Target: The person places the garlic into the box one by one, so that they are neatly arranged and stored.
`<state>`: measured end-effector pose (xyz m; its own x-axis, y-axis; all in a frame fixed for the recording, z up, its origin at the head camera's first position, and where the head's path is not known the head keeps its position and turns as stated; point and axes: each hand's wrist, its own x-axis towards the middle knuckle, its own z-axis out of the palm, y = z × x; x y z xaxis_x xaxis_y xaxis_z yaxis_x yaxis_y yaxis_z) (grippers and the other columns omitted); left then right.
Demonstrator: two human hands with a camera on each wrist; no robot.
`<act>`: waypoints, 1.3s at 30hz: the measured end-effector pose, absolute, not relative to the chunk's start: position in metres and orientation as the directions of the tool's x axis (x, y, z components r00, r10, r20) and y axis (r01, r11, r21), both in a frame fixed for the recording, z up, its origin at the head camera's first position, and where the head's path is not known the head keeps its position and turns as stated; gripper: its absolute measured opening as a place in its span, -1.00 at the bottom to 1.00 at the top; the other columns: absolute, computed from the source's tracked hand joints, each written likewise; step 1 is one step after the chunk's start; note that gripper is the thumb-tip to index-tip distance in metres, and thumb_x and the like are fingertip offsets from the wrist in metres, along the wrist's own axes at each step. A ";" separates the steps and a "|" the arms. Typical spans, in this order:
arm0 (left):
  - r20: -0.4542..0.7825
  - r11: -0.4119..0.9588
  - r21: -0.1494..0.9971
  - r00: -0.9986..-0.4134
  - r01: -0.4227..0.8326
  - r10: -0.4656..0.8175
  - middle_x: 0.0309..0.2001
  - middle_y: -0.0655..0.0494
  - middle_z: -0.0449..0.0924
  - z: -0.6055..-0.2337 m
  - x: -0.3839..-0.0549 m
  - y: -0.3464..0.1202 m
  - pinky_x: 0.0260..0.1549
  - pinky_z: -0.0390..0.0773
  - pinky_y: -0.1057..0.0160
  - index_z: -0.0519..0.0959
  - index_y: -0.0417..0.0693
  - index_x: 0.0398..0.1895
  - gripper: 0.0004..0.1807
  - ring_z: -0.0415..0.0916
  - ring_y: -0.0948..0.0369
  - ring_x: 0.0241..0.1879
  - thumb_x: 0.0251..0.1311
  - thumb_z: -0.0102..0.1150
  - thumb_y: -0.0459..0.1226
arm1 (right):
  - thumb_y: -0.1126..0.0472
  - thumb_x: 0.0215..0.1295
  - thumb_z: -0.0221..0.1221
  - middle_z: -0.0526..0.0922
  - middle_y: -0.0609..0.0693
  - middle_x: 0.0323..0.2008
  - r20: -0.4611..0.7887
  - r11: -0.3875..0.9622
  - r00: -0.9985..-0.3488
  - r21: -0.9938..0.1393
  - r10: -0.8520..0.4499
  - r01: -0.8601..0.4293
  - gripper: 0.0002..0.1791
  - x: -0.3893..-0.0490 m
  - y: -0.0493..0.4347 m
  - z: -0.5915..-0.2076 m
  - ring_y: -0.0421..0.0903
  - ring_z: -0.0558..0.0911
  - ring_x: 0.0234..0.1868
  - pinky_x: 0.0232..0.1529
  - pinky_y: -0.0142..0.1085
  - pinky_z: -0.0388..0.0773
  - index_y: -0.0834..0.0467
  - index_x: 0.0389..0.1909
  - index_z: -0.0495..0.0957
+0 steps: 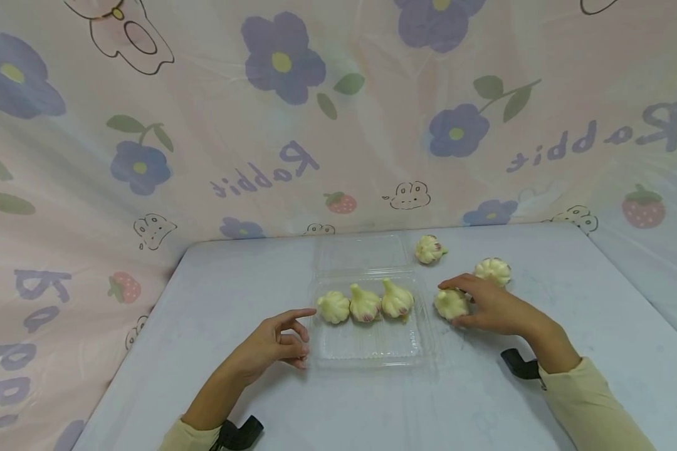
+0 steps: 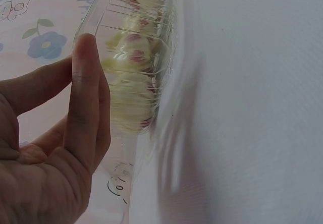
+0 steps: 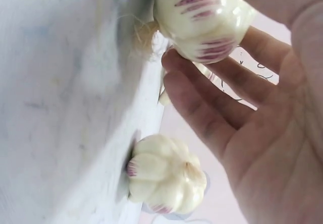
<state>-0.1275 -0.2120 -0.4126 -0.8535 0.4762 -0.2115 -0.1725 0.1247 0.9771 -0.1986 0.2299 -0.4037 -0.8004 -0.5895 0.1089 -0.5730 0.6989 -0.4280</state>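
Three pale garlic bulbs (image 1: 365,304) stand in a row in a clear plastic clamshell box (image 1: 367,360), its lid (image 1: 363,252) folded back. At the box's left edge is my left hand (image 1: 273,344), index finger stretched toward the rim and the others loosely bent. In the left wrist view a fingertip (image 2: 85,45) overlaps the clear side wall, with bulbs (image 2: 132,100) showing through it. Right of the box, my right hand (image 1: 493,305) holds another garlic bulb (image 1: 450,304) between thumb and fingers. Purple streaks and roots show on that bulb (image 3: 202,24) in the right wrist view.
Two more loose garlic bulbs lie on the white table: one (image 1: 430,249) by the lid's right edge, another (image 1: 493,270) just behind my right hand. A printed curtain (image 1: 372,125) hangs behind the table. Black wrist mounts (image 1: 520,364) sit below both hands.
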 end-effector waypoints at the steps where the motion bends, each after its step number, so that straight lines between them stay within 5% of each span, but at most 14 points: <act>1: -0.209 0.123 0.978 -0.853 -0.171 0.477 -0.12 -0.01 0.39 -0.413 -0.127 -0.212 -0.28 0.77 0.22 0.15 -0.16 0.52 -0.22 0.63 0.28 -0.38 0.24 0.17 -0.52 | 0.13 0.05 0.48 0.60 0.10 0.16 0.110 0.700 -0.801 -0.428 -0.588 -0.572 -0.32 -0.199 0.230 -0.404 0.15 0.55 0.20 0.12 0.08 0.57 0.19 0.22 0.50; 10: -0.207 0.129 0.978 -0.857 -0.165 0.472 -0.12 -0.04 0.39 -0.412 -0.128 -0.211 -0.29 0.78 0.22 0.16 -0.17 0.52 -0.23 0.62 0.27 -0.38 0.24 0.18 -0.52 | 0.18 0.03 0.48 0.60 0.12 0.05 0.059 0.719 -0.847 -0.500 -0.528 -0.483 -0.37 -0.202 0.230 -0.403 0.14 0.63 0.05 -0.06 -0.07 0.65 0.21 0.11 0.43; 24: -0.206 0.134 0.978 -0.859 -0.161 0.468 -0.13 -0.02 0.39 -0.412 -0.128 -0.211 -0.29 0.78 0.22 0.17 -0.18 0.51 -0.23 0.63 0.26 -0.38 0.24 0.18 -0.52 | 0.32 -0.06 0.50 0.58 0.12 0.06 0.082 0.688 -0.832 -0.522 -0.549 -0.505 -0.36 -0.202 0.232 -0.405 0.06 0.64 -0.01 -0.10 -0.18 0.68 0.19 0.08 0.44; 39: -0.207 0.136 0.978 -0.859 -0.161 0.469 -0.13 -0.04 0.39 -0.411 -0.127 -0.211 -0.28 0.78 0.21 0.18 -0.18 0.51 -0.24 0.63 0.27 -0.39 0.23 0.18 -0.51 | 0.12 0.02 0.51 0.57 0.09 0.09 0.079 0.695 -0.863 -0.558 -0.500 -0.454 -0.33 -0.201 0.233 -0.402 0.12 0.63 0.06 -0.04 -0.03 0.64 0.12 0.13 0.42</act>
